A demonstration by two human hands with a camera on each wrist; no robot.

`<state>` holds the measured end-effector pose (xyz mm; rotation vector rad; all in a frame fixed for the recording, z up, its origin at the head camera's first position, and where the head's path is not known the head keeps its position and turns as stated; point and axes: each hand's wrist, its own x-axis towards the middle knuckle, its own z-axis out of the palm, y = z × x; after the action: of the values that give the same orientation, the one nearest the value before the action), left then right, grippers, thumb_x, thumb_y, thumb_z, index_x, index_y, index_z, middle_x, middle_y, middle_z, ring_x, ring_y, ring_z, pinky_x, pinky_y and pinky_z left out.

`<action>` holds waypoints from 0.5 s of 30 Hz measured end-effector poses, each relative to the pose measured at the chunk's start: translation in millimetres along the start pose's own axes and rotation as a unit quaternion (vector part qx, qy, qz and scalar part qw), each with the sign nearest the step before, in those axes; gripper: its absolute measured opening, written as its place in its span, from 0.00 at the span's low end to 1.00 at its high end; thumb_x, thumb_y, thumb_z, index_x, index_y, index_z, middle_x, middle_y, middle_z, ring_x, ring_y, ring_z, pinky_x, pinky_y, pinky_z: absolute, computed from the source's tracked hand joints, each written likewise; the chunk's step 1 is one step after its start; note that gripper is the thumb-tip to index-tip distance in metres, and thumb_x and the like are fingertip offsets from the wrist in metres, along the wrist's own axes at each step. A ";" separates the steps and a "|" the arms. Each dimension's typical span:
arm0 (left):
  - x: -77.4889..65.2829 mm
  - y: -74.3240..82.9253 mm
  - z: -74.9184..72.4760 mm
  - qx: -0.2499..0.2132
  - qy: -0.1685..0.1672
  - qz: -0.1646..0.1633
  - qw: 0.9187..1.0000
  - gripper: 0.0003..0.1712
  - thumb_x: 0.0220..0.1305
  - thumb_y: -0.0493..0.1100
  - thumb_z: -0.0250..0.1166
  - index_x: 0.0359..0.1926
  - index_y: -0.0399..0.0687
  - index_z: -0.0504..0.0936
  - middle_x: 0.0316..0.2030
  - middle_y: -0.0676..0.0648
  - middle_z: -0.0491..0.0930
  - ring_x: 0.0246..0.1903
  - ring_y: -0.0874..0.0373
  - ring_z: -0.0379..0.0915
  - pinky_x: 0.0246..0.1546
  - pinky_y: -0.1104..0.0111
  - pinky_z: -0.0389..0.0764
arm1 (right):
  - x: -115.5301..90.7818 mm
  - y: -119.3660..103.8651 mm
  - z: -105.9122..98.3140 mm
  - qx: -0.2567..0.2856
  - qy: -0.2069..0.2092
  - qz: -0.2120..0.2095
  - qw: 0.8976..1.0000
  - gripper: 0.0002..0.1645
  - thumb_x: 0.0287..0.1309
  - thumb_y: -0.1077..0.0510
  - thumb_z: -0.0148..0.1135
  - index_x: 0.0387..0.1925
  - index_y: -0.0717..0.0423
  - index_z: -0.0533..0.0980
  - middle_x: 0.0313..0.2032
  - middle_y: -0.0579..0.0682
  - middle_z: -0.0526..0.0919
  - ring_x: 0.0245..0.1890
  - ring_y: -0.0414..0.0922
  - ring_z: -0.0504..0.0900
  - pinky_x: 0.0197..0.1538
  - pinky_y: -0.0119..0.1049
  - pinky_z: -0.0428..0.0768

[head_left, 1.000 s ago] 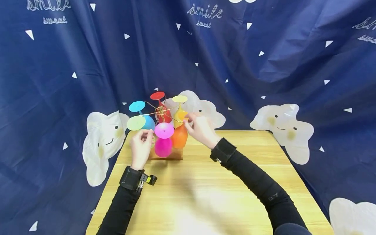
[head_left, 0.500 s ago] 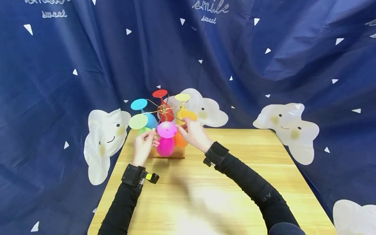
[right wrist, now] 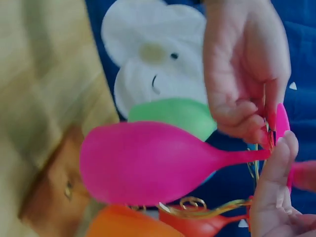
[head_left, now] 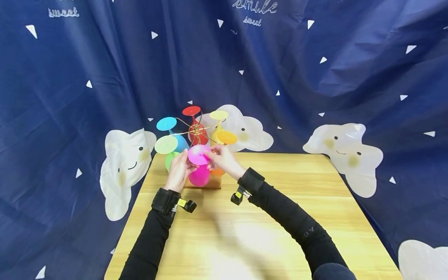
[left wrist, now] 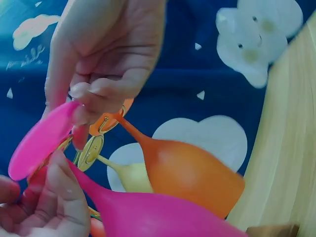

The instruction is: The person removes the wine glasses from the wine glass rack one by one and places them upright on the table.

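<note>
A pink wine glass [head_left: 199, 177] hangs upside down at the front of a gold wire rack [head_left: 196, 129]. My left hand [head_left: 178, 171] pinches the left side of its round foot. From the right, my right hand [head_left: 226, 161] grips the same foot, thumb on top and fingers beneath. Seen from the right wrist, the fingers of both hands meet around the pink foot [right wrist: 282, 121], next to the gold wire. An orange wine glass [left wrist: 187, 173] hangs just right of the pink one, and a green one [right wrist: 173, 116] to its left.
Blue [head_left: 166, 123], red [head_left: 191, 111] and yellow [head_left: 218, 115] glasses hang around the rack's far side. A wooden base [head_left: 210, 183] carries the rack on the light wood table [head_left: 280, 217]. Behind the table hangs a dark blue curtain [head_left: 266, 58] with cloud prints.
My right hand has moved left from the orange glass to the pink glass's foot. My left hand has shifted right from beside the green glass onto the pink one.
</note>
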<state>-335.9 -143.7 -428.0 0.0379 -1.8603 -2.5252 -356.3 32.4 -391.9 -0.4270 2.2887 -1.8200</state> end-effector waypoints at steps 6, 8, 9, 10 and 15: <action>9.4 -3.8 -7.0 -0.040 -0.024 0.000 0.999 0.14 0.82 0.42 0.47 0.39 0.43 0.75 0.25 0.50 0.75 0.26 0.61 0.73 0.31 0.76 0.79 | 1.2 1.3 2.0 0.090 0.006 0.043 0.995 0.14 0.72 0.64 0.58 0.52 0.72 0.74 0.24 0.50 0.81 0.20 0.37 0.81 0.31 0.28 0.87; 10.2 -3.6 -9.3 -0.040 -0.032 -0.002 0.999 0.14 0.82 0.41 0.47 0.38 0.43 0.75 0.26 0.49 0.76 0.26 0.60 0.72 0.32 0.76 0.79 | 1.8 3.4 2.4 0.101 0.012 0.040 0.994 0.14 0.72 0.64 0.58 0.52 0.72 0.73 0.23 0.49 0.81 0.20 0.37 0.81 0.31 0.27 0.86; 10.3 -3.2 -10.1 -0.041 -0.035 -0.003 0.999 0.14 0.82 0.41 0.47 0.38 0.42 0.76 0.26 0.49 0.76 0.27 0.60 0.73 0.32 0.76 0.80 | 2.2 4.4 2.7 0.104 0.016 0.038 0.994 0.14 0.71 0.64 0.59 0.52 0.72 0.73 0.23 0.48 0.81 0.20 0.36 0.81 0.31 0.27 0.86; 10.3 -2.7 -11.1 -0.040 -0.041 -0.002 0.998 0.14 0.82 0.40 0.47 0.38 0.42 0.76 0.27 0.49 0.76 0.27 0.60 0.73 0.33 0.76 0.80 | 2.5 5.3 2.9 0.107 0.019 0.035 0.993 0.14 0.71 0.65 0.59 0.51 0.72 0.73 0.22 0.48 0.81 0.20 0.36 0.81 0.31 0.27 0.86; 10.5 0.9 -14.6 -0.017 -0.056 0.004 0.998 0.12 0.80 0.36 0.49 0.39 0.40 0.77 0.27 0.49 0.77 0.28 0.61 0.76 0.34 0.76 0.82 | 2.5 6.3 4.3 0.121 0.028 0.026 0.992 0.11 0.71 0.66 0.58 0.49 0.72 0.72 0.22 0.47 0.80 0.19 0.37 0.79 0.29 0.26 0.85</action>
<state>-346.1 -158.1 -431.6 -0.1128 -1.8508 -2.6031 -357.9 28.9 -398.9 -0.2794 2.0548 -2.0745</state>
